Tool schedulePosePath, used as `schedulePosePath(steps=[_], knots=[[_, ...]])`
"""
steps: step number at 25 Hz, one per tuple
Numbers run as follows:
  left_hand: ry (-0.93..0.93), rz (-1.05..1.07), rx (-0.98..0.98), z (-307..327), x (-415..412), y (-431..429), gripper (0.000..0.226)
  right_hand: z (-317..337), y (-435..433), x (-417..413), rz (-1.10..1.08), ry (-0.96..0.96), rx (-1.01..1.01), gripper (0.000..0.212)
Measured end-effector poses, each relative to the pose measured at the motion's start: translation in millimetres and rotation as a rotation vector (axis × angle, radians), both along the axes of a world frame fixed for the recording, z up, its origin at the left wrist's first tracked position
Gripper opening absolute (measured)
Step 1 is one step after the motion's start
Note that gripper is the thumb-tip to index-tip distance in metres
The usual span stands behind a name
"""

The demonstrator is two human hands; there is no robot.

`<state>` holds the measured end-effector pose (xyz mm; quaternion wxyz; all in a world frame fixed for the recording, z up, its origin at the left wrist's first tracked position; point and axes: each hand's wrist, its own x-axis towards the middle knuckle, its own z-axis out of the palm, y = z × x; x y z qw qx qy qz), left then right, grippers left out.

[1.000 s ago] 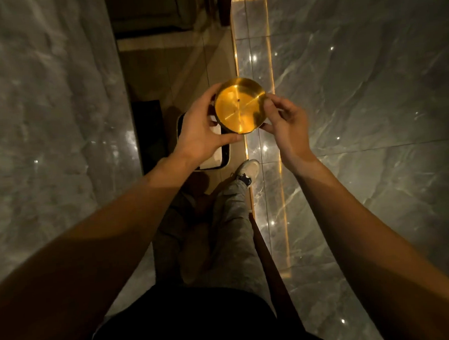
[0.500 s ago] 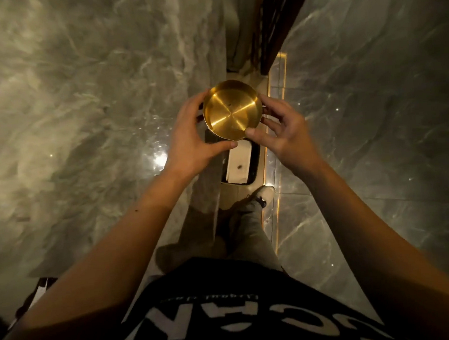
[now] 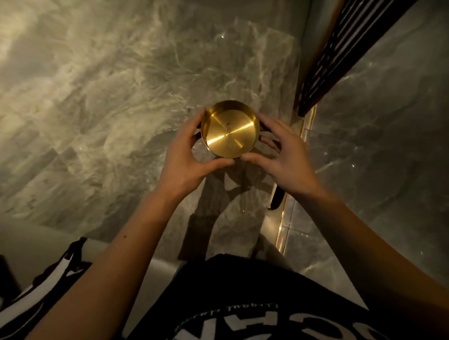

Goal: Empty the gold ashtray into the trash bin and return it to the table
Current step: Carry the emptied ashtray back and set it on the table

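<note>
The gold ashtray (image 3: 230, 129) sits cupped between both hands over the marble table (image 3: 95, 99), and whether its base touches the stone or hangs just above it cannot be told from this angle. The left hand (image 3: 188, 159) curls round the near-left side: its thumb lies along the near rim and its fingers (image 3: 200, 118) wrap the far-left wall. The right hand (image 3: 283, 153) mirrors it, thumb at the near rim almost meeting the left thumb, fingers bent round the right wall, partly hidden behind the bowl. Both hands grip the rim from outside; no finger reaches into the bowl.

The bowl looks clean inside, bright metal with only a tiny dark speck, so the emptying seems done and the step in hand is likely setting it back down. To do that well, keep the bowl level, lower it until the base meets the stone all round, then spread the fingers sideways rather than lifting them, so the polished metal does not skid on the glossy top.

Outward from the hands, the tabletop stretches left and ahead; a dark slatted panel (image 3: 354, 38) and the grey floor (image 3: 400, 146) lie to the right, beyond a lit gold strip (image 3: 283, 229).
</note>
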<state>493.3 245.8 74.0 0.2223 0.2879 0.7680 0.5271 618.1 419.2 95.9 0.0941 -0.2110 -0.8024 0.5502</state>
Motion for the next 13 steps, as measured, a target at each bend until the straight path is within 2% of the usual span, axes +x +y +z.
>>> schedulePosePath(steps=[7,13], knots=[[0.088,0.173,-0.025,34.8,29.9,-36.6,0.105,16.3,-14.8,-4.9,0.208,0.052,0.081,0.081],[0.109,0.241,-0.03,47.5,35.9,-58.2,0.104,24.9,-31.0,-10.8,0.252,0.101,0.077,0.08]])
